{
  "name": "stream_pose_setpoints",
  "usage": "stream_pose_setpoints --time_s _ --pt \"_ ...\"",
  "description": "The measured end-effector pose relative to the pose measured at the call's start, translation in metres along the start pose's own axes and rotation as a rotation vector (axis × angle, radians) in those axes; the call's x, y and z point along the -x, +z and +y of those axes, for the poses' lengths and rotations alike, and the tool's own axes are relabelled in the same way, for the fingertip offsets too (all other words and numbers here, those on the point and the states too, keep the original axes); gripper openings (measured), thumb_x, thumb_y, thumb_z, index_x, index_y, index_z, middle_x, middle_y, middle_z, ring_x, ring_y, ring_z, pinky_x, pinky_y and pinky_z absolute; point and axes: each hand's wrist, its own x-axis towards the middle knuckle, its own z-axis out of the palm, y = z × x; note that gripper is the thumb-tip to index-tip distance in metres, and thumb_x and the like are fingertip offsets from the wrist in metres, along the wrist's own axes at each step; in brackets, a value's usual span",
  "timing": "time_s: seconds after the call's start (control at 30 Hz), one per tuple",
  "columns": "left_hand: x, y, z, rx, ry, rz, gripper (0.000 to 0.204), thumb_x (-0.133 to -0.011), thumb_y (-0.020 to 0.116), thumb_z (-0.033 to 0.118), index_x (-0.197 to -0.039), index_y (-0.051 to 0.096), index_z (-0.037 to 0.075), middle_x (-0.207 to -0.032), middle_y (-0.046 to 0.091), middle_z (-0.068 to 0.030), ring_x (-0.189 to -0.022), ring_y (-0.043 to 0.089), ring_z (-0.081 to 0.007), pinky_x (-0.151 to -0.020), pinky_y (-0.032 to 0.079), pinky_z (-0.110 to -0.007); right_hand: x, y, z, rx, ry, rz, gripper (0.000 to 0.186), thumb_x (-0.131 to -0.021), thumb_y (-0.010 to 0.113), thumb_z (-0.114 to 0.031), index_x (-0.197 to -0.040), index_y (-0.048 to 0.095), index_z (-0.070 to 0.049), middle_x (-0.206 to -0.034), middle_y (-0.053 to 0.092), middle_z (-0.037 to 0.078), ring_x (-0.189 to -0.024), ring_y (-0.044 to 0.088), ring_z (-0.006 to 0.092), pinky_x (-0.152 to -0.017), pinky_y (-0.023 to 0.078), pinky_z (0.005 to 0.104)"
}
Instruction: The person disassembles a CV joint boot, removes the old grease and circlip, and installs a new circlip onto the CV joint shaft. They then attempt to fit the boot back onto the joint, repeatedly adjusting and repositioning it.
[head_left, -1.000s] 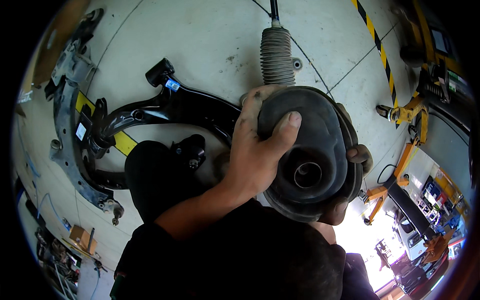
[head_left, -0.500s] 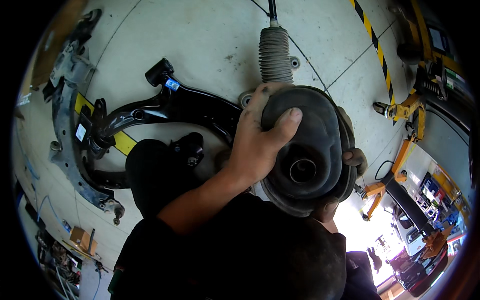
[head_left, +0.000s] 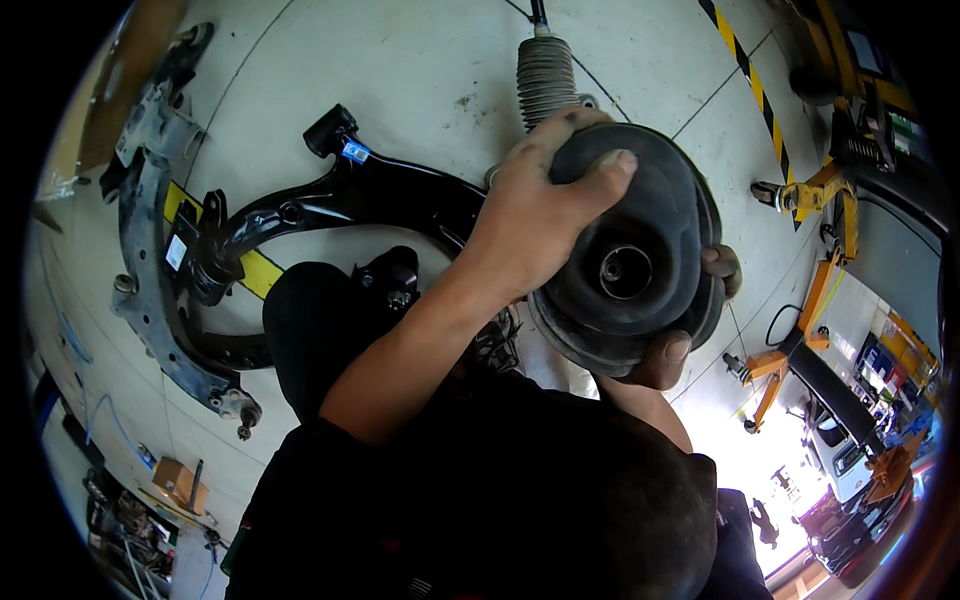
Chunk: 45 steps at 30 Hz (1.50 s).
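A large black rubber boot point(head_left: 665, 190), oval with a raised round collar, is between my two hands. My left hand point(head_left: 535, 205) grips its left side, thumb lying on top and fingers wrapped over the far edge. From the right and underneath, my right hand point(head_left: 664, 360) holds the rim; only its thumb and some fingertips show. Inside the collar's opening sits a small round end piece, probably a shaft tip. Just beyond the boot lies a ribbed grey bellows point(head_left: 546, 80) with a thin rod leaving its far end. What lies under the boot is hidden.
On the tiled floor to the left are a glossy black control arm point(head_left: 390, 200) and a worn grey one point(head_left: 150, 270). Yellow-black tape point(head_left: 750, 85) runs at the far right, near orange lift arms point(head_left: 768, 362). A cardboard box point(head_left: 178, 482) stands lower left.
Both hands and the boot have moved away from me and slightly right, covering more of the bellows. The boot has tilted, and the round end piece now shows in its opening.
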Motion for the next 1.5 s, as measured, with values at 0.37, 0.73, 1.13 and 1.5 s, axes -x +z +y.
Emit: stream_pose_setpoints --time_s 0.37,0.73,1.13,1.5 --pt "-0.002 0.001 0.004 -0.097 0.013 -0.023 0.039 -0.09 0.064 0.026 -0.109 0.057 -0.006 -0.091 0.065 -0.011 -0.086 0.062 -0.0154 -0.082 0.05 -0.029 -0.005 -0.002 -0.005 0.136 0.029 0.014 0.077 -0.071 0.076 -0.055 -0.12 0.036 -0.01 -0.137 0.035 0.027 -0.128 0.042 0.0398 -0.106 0.039 0.0483" --pt "0.009 0.005 -0.004 0.087 -0.031 0.132 0.04 -0.093 0.062 0.026 -0.118 0.057 -0.004 -0.104 0.063 -0.0086 -0.096 0.058 -0.0146 -0.086 0.048 -0.027 -0.028 -0.001 0.012 -0.077 -0.104 -0.255 0.081 -0.076 0.067 -0.06 -0.128 0.029 -0.011 -0.137 0.032 0.024 -0.133 0.036 0.0406 -0.107 0.04 0.0507" --pt "0.014 -0.005 0.07 -1.24 0.75 -0.68 0.085 -0.061 0.072 0.069 -0.13 0.057 0.022 -0.152 0.031 -0.0208 -0.14 0.026 -0.0485 -0.11 0.022 -0.064 -0.063 -0.283 0.067 0.973 0.231 0.273 0.05 -0.104 0.039 -0.03 -0.146 0.029 -0.005 -0.152 0.033 0.019 -0.137 0.039 0.0335 -0.114 0.031 0.0456" --pt "-0.03 0.007 0.102 -1.385 0.134 -1.102 0.104 -0.061 0.077 0.068 -0.148 0.034 0.031 -0.155 0.024 -0.0073 -0.14 0.025 -0.0494 -0.11 0.015 -0.074 0.028 -0.471 0.134 1.641 -0.088 0.017 0.052 -0.098 0.045 -0.027 -0.147 0.037 -0.012 -0.157 0.029 0.011 -0.146 0.025 0.0278 -0.118 0.02 0.0448"
